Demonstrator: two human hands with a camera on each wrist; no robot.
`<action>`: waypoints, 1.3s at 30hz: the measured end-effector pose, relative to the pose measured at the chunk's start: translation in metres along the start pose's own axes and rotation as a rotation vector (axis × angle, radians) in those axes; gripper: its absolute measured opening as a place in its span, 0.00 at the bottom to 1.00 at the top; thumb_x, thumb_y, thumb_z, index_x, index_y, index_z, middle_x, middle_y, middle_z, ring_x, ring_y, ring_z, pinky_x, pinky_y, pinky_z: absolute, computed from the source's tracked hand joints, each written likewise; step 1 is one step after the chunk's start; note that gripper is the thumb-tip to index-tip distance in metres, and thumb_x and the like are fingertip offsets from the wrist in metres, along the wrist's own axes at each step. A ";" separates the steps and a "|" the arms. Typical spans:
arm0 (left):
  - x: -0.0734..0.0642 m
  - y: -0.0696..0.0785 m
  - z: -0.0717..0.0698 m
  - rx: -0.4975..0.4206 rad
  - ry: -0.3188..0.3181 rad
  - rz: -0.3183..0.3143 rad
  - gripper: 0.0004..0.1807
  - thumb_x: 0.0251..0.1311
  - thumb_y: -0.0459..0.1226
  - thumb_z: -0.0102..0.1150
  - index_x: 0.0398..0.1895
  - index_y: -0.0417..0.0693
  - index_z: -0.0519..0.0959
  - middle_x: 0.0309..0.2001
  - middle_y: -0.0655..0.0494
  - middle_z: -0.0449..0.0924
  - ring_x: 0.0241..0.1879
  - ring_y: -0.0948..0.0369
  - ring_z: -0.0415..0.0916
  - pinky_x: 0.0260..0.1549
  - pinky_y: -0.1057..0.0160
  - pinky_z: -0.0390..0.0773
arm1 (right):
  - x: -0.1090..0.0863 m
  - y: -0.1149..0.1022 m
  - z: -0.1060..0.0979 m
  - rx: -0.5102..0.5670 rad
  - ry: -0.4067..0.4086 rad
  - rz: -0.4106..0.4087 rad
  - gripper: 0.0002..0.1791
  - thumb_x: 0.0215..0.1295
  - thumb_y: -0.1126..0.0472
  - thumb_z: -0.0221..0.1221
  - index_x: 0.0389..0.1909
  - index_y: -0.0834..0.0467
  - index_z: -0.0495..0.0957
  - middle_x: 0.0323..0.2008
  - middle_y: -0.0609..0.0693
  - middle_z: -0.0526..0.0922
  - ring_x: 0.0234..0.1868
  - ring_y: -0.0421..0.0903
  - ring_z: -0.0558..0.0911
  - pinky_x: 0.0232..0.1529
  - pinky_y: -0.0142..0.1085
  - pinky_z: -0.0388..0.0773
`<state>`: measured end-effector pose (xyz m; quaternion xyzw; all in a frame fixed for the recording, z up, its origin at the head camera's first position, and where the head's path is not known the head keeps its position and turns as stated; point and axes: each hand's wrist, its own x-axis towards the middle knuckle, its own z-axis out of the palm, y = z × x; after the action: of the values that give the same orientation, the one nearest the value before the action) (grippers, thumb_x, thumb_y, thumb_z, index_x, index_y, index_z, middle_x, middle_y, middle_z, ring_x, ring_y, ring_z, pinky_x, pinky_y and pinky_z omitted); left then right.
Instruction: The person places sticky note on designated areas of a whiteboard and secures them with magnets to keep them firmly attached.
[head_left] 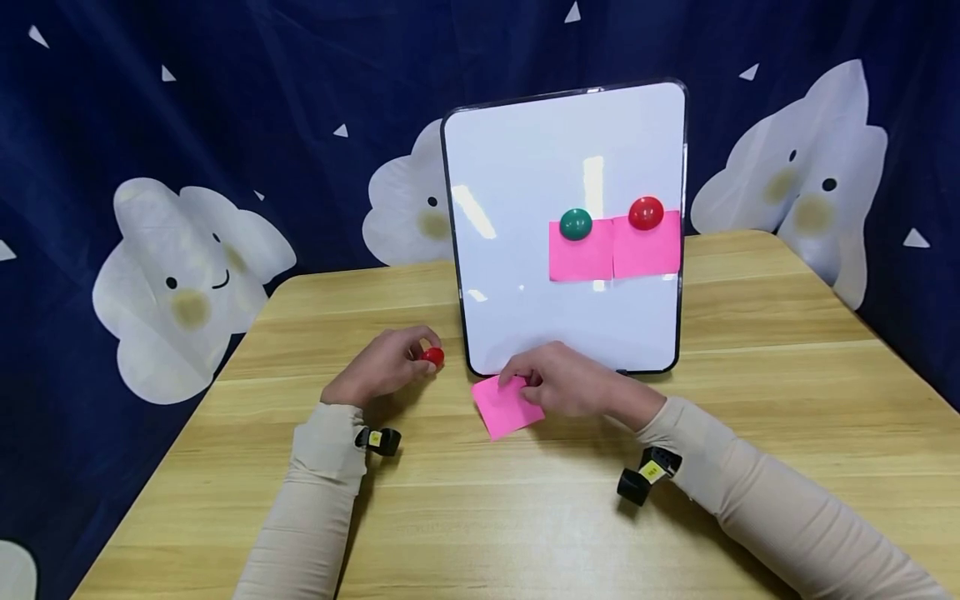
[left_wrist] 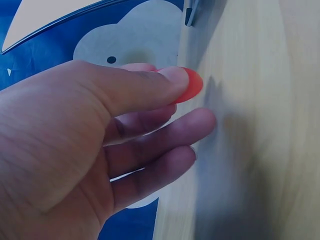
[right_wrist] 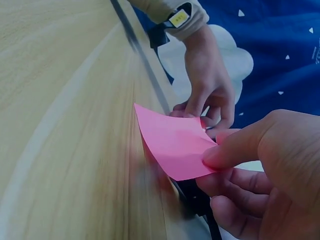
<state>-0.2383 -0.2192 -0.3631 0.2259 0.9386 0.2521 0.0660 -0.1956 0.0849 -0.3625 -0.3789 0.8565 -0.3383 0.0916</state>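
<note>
My left hand [head_left: 386, 365] pinches a round red magnet [head_left: 432, 357] between thumb and fingers, left of the whiteboard's lower corner. In the left wrist view the magnet [left_wrist: 194, 86] peeks out past the thumb tip, mostly covered. My right hand [head_left: 566, 379] holds a pink sticky note [head_left: 506, 410] by one edge, just in front of the board's bottom rim. The right wrist view shows this note [right_wrist: 172, 145] slightly bowed, with the thumb on its near corner. A whiteboard [head_left: 525, 317] with a black frame stands upright behind both hands.
Two pink notes hang side by side on the board's right half, the left one [head_left: 581, 262] under a green magnet [head_left: 576, 224], the right one [head_left: 647, 254] under a red magnet [head_left: 646, 213]. Behind the wooden table [head_left: 480, 533] hangs a dark blue curtain [head_left: 300, 75] with clouds.
</note>
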 end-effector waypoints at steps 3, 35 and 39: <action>0.000 -0.001 0.000 -0.013 0.015 -0.002 0.11 0.64 0.34 0.66 0.47 0.55 0.79 0.32 0.57 0.80 0.30 0.59 0.78 0.39 0.56 0.77 | 0.000 0.000 -0.001 0.014 -0.004 -0.002 0.15 0.64 0.72 0.60 0.46 0.52 0.86 0.33 0.41 0.81 0.33 0.42 0.75 0.34 0.33 0.73; 0.001 0.012 -0.010 -0.149 0.402 0.193 0.14 0.64 0.33 0.66 0.52 0.50 0.81 0.28 0.57 0.78 0.24 0.62 0.76 0.22 0.64 0.75 | -0.004 0.003 -0.015 0.063 0.223 -0.043 0.14 0.60 0.74 0.64 0.45 0.58 0.86 0.31 0.44 0.78 0.34 0.44 0.76 0.36 0.36 0.78; 0.001 0.015 -0.010 -0.183 0.407 0.191 0.14 0.64 0.34 0.67 0.52 0.50 0.81 0.29 0.57 0.79 0.24 0.62 0.77 0.22 0.63 0.76 | -0.004 0.003 -0.015 0.071 0.269 -0.056 0.14 0.59 0.75 0.65 0.44 0.59 0.86 0.31 0.45 0.78 0.34 0.45 0.76 0.36 0.36 0.78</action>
<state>-0.2356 -0.2115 -0.3465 0.2514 0.8802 0.3816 -0.1283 -0.2010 0.0970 -0.3538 -0.3505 0.8376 -0.4186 -0.0200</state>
